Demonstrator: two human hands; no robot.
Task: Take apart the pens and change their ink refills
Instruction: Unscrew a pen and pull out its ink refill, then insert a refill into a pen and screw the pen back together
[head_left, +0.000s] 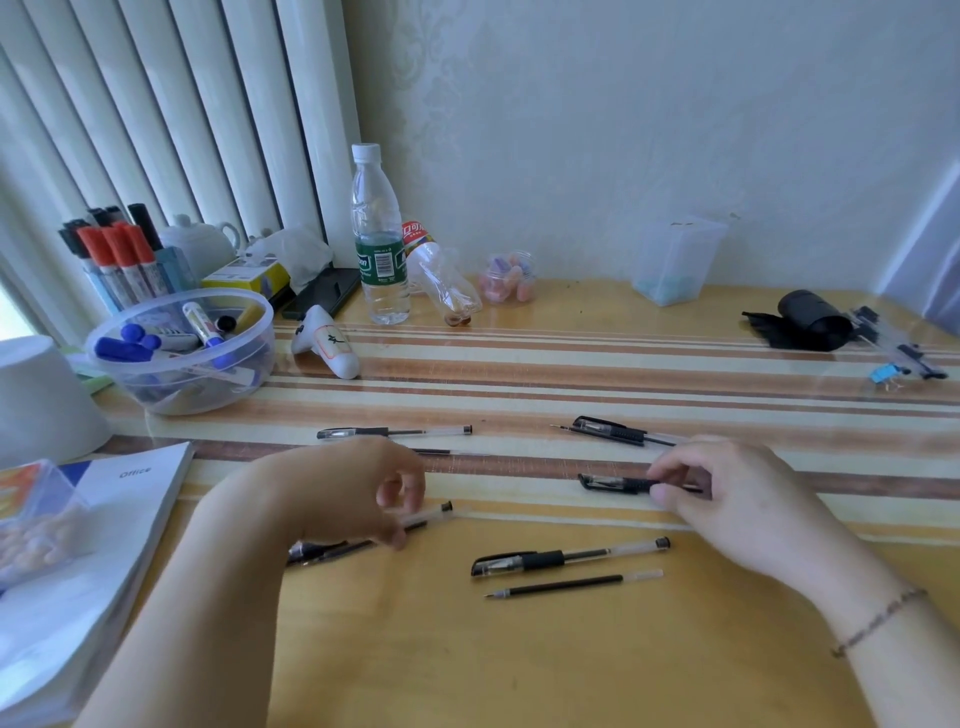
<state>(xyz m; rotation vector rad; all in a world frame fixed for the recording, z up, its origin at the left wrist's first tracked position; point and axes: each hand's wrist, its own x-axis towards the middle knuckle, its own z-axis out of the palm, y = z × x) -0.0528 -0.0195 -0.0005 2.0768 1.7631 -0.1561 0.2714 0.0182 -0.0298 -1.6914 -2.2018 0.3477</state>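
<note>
Your right hand (727, 499) pinches a black-capped pen (618, 484) just above the table (519, 649). Your left hand (358, 493), fingers curled, holds a clear pen barrel (431, 514). Toward you from the capped pen lie a whole pen (566, 557) and a loose refill (571, 584). Table striped, glossy; pale wall behind. The left hand's grip is blurred.

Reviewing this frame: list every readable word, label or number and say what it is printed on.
"Office": on the cover of the white book at the left.
Green label on the water bottle: has a barcode, but the lettering is too blurred to read.
Red label on the tipped empty bottle: characters too blurred.
Black brush character on the white flask: cannot be read.
Marker labels in the bowl: too small.
</note>
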